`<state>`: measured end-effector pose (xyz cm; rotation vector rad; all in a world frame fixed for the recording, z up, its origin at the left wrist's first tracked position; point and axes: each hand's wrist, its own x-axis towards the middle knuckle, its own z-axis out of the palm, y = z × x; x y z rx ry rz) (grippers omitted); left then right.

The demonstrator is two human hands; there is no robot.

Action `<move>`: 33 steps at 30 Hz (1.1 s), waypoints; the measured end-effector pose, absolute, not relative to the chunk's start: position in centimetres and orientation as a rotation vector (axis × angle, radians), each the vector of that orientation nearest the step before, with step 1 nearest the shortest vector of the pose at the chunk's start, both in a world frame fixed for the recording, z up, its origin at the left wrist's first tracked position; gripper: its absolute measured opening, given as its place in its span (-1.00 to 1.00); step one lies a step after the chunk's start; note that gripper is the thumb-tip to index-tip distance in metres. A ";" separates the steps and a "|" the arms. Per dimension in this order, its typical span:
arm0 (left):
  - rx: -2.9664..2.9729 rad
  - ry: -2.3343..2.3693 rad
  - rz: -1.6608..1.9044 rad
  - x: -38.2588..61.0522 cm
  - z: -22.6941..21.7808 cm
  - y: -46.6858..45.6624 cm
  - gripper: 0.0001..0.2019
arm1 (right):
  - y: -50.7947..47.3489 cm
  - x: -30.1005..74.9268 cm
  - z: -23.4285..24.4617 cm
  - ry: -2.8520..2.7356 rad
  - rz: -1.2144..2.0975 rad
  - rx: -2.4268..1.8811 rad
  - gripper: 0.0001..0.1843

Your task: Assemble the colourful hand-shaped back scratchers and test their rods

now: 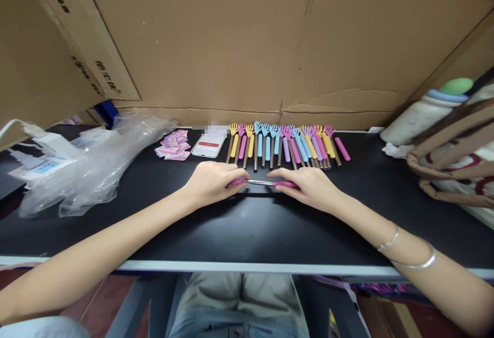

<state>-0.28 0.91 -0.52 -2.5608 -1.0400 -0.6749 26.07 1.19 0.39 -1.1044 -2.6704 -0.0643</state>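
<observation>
Both hands hold one pink back scratcher [259,182] level above the black table [247,230]. My left hand [211,182] is closed on its pink claw end. My right hand [311,185] is closed on its pink handle. A bare metal shaft shows between the two hands. Just behind them lies a row of several back scratchers [287,145] in yellow, pink, blue and purple, claws pointing away from me.
A white phone [209,145] and a small heap of pink cards [174,145] lie left of the row. Crumpled clear plastic bags [90,165] and a power strip [40,160] fill the left. A bottle [424,114] and striped bag [455,165] sit right. Cardboard walls [231,39] stand behind.
</observation>
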 end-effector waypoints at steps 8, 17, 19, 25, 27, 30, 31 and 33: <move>-2.590 -1.015 -0.635 -0.4 -0.6 1.1 -0.81 | 0.9 25.7 0.4 -2.681 -0.045 -1.074 -0.70; -2.642 -1.027 -0.626 -0.5 0.3 1.0 -0.84 | 0.6 25.4 0.9 -2.645 -0.110 -1.109 -0.78; -2.647 -1.032 -0.616 -0.6 0.4 1.1 -0.84 | 0.6 25.4 0.9 -2.643 -0.113 -1.110 -0.79; -2.679 -1.099 -0.535 -1.1 0.9 1.4 -0.83 | 0.9 25.6 1.0 -2.633 -0.164 -1.119 -0.81; -2.697 -1.119 -0.493 -1.3 1.3 1.4 -0.82 | 1.0 25.8 1.1 -2.620 -0.189 -1.117 -0.82; -2.695 -1.136 -0.451 -1.7 1.8 1.7 -0.80 | 1.3 26.1 1.2 -2.603 -0.231 -1.103 -0.83; -2.690 -1.136 -0.442 -1.9 1.9 1.8 -0.80 | 1.3 26.2 1.2 -2.597 -0.249 -1.102 -0.83; -2.684 -1.130 -0.419 -2.3 2.0 2.1 -0.79 | 1.5 26.4 1.2 -2.593 -0.283 -1.106 -0.84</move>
